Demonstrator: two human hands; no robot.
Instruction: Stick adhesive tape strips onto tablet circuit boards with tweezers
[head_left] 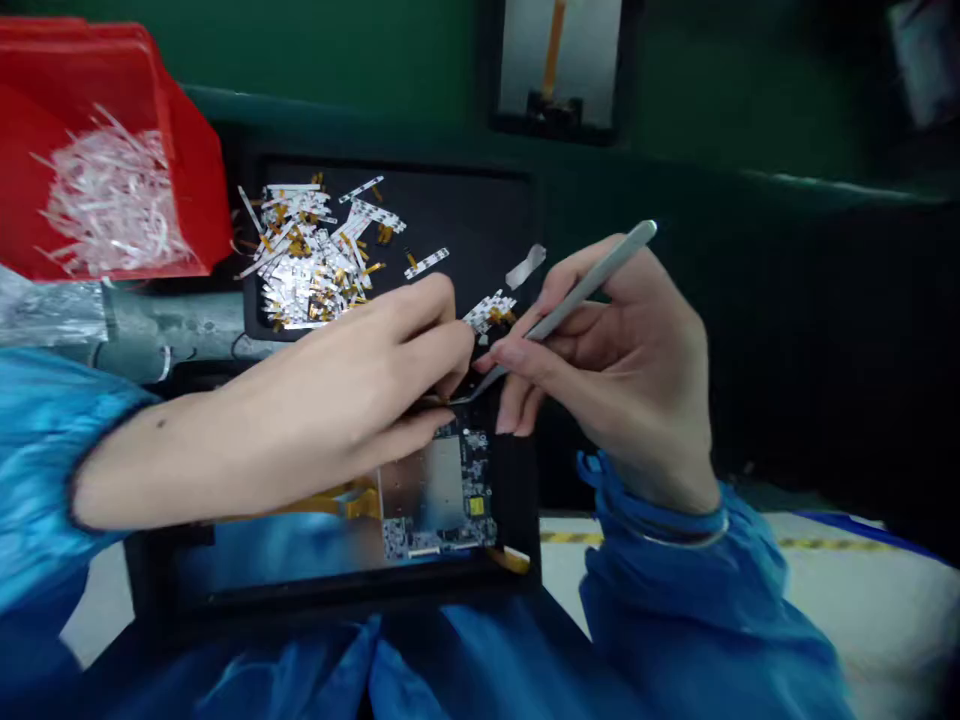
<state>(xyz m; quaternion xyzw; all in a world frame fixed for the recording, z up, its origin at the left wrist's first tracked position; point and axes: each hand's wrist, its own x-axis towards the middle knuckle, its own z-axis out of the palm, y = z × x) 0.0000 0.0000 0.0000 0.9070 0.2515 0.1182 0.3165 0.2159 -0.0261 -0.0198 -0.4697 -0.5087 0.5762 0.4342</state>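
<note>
My right hand [622, 350] grips a pair of metal tweezers [585, 287] like a pen, tips pointing down and left. Those tips meet the fingertips of my left hand [375, 370], which is closed in a pinch at the upper edge of a circuit board [442, 490]. Whatever small part lies between the left fingers is mostly hidden by them. The board sits in an open black device housing [337, 590], with an orange flex cable [364, 502] running left from it under my left forearm.
A black tray [465, 200] behind my hands carries a heap of white strips with orange tails [311, 260]. At the upper left stands a red bin [199, 170] with clear plastic scraps [112, 200]. A framed panel [517, 60] lies at the back.
</note>
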